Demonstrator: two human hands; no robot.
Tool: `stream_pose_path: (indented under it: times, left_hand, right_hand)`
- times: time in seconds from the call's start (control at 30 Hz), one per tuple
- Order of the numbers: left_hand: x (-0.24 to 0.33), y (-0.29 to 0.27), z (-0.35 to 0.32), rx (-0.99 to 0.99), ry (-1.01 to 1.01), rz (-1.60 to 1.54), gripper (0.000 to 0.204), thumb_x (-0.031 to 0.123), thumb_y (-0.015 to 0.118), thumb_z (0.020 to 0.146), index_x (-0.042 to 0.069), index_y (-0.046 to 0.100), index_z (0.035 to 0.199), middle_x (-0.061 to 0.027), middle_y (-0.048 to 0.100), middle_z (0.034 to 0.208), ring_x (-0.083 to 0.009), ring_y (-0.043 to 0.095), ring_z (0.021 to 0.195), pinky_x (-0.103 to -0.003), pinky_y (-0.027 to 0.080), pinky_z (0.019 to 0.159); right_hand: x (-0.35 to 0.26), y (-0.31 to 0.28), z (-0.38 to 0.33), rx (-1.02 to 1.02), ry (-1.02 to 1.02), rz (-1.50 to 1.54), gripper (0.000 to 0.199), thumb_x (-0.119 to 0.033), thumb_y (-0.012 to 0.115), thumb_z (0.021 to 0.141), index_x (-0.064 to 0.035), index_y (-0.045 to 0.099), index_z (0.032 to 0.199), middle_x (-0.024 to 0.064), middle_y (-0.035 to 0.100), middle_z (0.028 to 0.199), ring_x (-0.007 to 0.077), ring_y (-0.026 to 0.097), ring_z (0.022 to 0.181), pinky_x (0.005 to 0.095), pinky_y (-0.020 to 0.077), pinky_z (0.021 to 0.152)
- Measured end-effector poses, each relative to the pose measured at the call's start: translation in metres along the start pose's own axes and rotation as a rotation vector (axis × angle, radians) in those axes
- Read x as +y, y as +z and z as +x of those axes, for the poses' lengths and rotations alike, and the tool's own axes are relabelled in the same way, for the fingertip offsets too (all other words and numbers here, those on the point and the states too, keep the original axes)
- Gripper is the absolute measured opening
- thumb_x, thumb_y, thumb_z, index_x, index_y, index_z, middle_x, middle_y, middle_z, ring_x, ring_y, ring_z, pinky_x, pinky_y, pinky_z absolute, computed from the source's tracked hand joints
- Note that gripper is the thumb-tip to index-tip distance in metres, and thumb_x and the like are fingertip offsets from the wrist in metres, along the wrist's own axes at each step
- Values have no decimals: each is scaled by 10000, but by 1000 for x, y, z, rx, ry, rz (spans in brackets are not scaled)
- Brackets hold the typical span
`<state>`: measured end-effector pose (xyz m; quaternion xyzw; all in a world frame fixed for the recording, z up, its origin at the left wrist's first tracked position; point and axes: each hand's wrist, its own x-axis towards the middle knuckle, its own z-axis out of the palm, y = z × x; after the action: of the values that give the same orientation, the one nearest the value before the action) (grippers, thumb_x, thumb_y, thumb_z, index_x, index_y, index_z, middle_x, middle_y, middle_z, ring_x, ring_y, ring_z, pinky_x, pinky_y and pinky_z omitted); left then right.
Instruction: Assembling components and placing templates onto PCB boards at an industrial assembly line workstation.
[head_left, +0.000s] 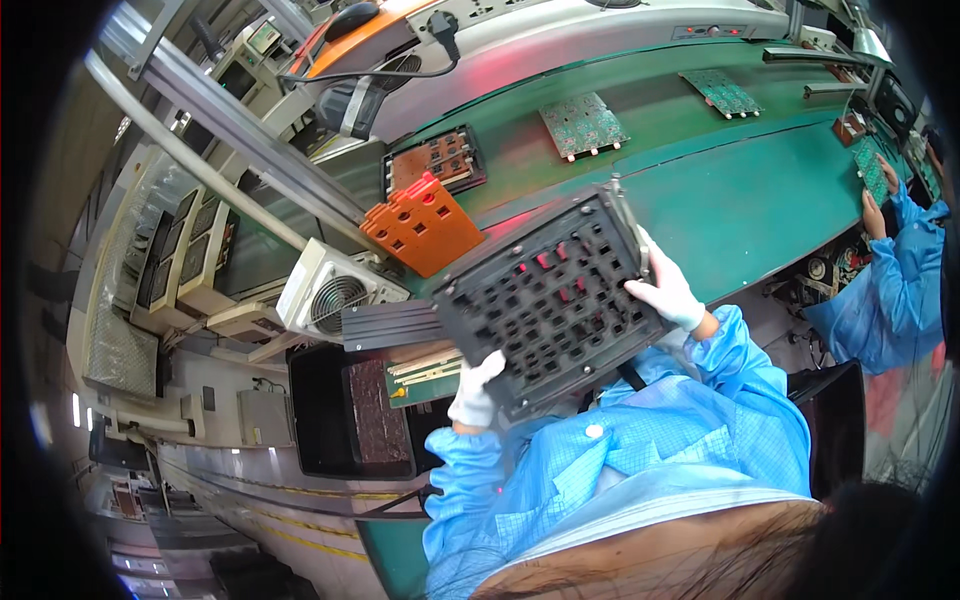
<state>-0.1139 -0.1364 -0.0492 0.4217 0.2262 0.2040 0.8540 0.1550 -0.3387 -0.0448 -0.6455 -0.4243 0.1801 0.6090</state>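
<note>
Both gloved hands were closed on a dark perforated fixture plate (550,295), held tilted above the green conveyor bench (740,200): the left hand (475,390) pinched its near corner, the right hand (668,290) wrapped its far edge. A firm, level grip seemed advisable. An orange slotted fixture (422,225) lay just beside, crowding that side; green circuit boards (584,125) and a co-worker's sleeve (885,290) were well apart.

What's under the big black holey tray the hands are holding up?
Under the black tray lie the green belt and part of an orange plate; the rest is covered.
</note>
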Motion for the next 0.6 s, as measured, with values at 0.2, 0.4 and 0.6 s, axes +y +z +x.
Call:
stream_pose_path:
  times: [0.2,0.4,0.6]
  left_hand:
    - [-24,-38,-124,198,293,-365,680,126,578,730,59,350,1368,-177,465,1312,-370,472,1190,-513,381,1023]
    - [-57,-9,-253,546,554,-528,682,183,591,728,25,365,1352,-170,473,1311,-369,468,1192,-507,367,1025]
    - [-124,-14,-349,1095,818,-669,609,219,595,780,23,401,1323,-157,508,1277,-353,497,1160,-484,386,1011]
  right_hand:
    - [-48,74,22,-403,-263,-84,884,-291,691,733,39,233,1414,240,355,1406,316,371,1305,355,282,1061]
    - [-71,174,27,-929,-429,46,819,-281,704,772,31,279,1398,206,415,1372,291,437,1244,373,336,1034]
    - [-42,198,3,-1096,-3,223,662,-155,615,851,37,285,1392,170,397,1392,252,391,1285,363,319,1053]
